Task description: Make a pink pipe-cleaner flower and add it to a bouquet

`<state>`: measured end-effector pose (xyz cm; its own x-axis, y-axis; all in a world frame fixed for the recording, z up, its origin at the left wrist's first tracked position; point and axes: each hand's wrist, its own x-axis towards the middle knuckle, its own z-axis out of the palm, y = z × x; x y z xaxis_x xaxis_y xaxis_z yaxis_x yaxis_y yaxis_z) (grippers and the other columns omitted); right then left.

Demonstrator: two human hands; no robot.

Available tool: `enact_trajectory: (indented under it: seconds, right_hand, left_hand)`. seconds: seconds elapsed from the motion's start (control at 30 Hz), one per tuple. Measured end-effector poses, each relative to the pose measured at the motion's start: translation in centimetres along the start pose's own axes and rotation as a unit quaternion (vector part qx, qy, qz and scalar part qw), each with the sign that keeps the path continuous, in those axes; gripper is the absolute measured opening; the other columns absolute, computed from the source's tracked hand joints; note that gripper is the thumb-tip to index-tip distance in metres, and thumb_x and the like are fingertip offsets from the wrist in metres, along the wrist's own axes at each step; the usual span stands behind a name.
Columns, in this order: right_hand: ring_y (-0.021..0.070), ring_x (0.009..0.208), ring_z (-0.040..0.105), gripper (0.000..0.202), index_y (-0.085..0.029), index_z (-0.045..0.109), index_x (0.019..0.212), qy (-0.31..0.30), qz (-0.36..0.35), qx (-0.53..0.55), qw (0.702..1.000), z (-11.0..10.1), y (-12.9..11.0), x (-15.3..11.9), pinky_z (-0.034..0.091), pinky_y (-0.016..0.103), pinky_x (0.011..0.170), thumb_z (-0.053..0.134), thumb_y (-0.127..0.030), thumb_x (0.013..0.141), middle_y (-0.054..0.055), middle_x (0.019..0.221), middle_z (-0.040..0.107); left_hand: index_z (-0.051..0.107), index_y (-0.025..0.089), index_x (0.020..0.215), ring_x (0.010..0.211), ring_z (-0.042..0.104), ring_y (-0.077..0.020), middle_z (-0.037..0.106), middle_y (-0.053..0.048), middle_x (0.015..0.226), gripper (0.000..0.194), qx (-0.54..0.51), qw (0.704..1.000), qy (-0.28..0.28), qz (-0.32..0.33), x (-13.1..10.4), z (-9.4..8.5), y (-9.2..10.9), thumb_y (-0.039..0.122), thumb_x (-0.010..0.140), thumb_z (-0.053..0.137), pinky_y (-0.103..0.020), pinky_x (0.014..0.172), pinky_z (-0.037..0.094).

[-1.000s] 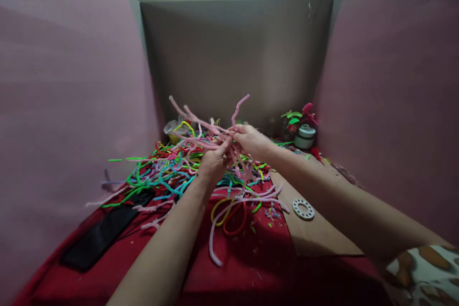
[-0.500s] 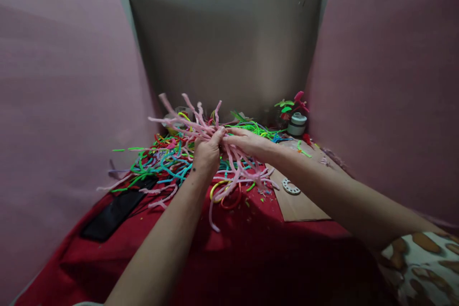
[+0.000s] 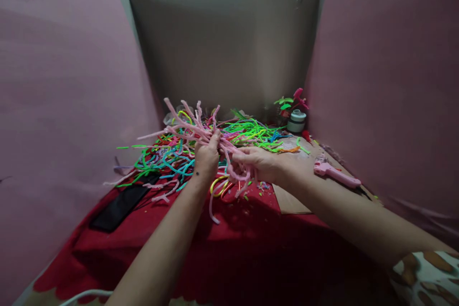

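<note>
A bundle of pink pipe cleaners (image 3: 191, 128) is gripped by my left hand (image 3: 208, 153), its thumb on top and the fuzzy ends fanning out up and to the left. Just to the right, my right hand (image 3: 258, 161) is closed around the lower strands of the same bundle, which bend down in loops. One long strand hangs toward the front of the table. Behind and beneath both hands spreads a tangled heap of green, blue, red and yellow pipe cleaners (image 3: 247, 129). Scissors with yellow and red handles (image 3: 218, 186) lie partly hidden under the bundle.
On the red tablecloth (image 3: 172, 229) a black phone (image 3: 120, 208) lies at left. A cardboard sheet (image 3: 290, 201) is at right, with a pink glue gun (image 3: 337, 174) beyond my forearm. A small white jar (image 3: 297, 121) stands near pipe-cleaner flowers (image 3: 300, 97) at the back.
My right hand has moved down and to the right, away from my left hand, drawing the lower pink strands with it. The glue gun now shows past my right forearm.
</note>
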<state>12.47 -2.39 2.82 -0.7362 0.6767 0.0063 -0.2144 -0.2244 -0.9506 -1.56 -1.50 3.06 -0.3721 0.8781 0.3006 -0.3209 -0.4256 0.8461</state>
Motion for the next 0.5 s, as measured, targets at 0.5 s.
enact_trajectory:
  seconds: [0.5]
  right_hand:
    - [0.0044, 0.04, 0.021, 0.024, -0.016, 0.056, 0.081, -0.042, 0.029, -0.136, 0.989, -1.6, -0.4, -0.5, 0.021, 0.018, 0.037, 0.061, -0.04, 0.079, -0.009, 0.049, 0.028]
  left_hand:
    - [0.04, 0.016, 0.059, 0.033, 0.027, -0.002, 0.031, 0.009, 0.045, 0.032, -0.202, 0.968, -0.026, -0.147, 1.2, -0.4, 1.9, 0.024, 0.087, 0.051, -0.017, 0.039, 0.029]
